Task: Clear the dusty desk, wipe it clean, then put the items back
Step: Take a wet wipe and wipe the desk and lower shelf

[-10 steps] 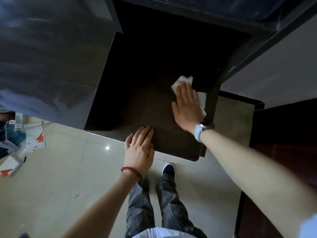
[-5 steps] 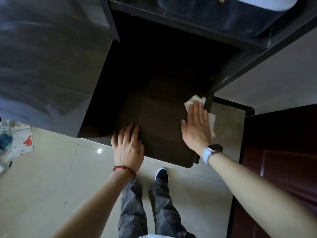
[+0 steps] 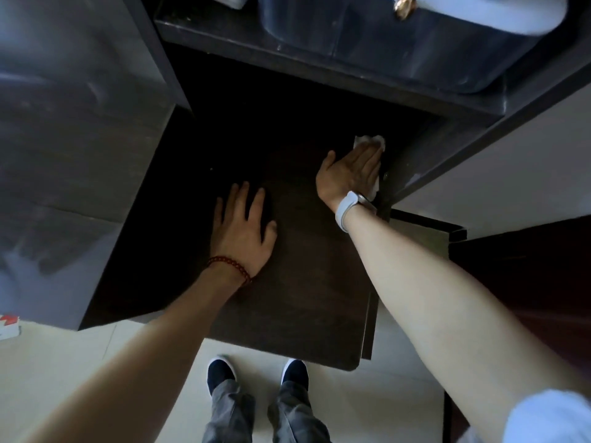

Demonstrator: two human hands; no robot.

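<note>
1. Far left, a red-and-white paper item (image 3: 8,326) lies on the pale tiled floor (image 3: 64,372), cut off by the frame edge.
2. Above it a tall dark cabinet side (image 3: 73,155) fills the left of the view, dull and streaky.
3. Now the left hand (image 3: 244,230), red bead bracelet (image 3: 232,266) at the wrist: flat on the dark desk (image 3: 307,282), fingers straight and spread, holding nothing, just resting on the surface.
4. Near edge, two dark shoes (image 3: 257,372) stand on the tiles right below the desk's front.
5. Over to the right hand (image 3: 351,172), pale watch (image 3: 350,207) on the wrist: palm down, fingers straight and together, pressing a white tissue (image 3: 369,142) onto the desk.
6. The tissue sits at the far right of the desktop, tight beside the right side panel, peeking out past the fingertips and along the hand's right edge.
7. Far right, a dark reddish door (image 3: 527,282) stands beside the desk.
</note>
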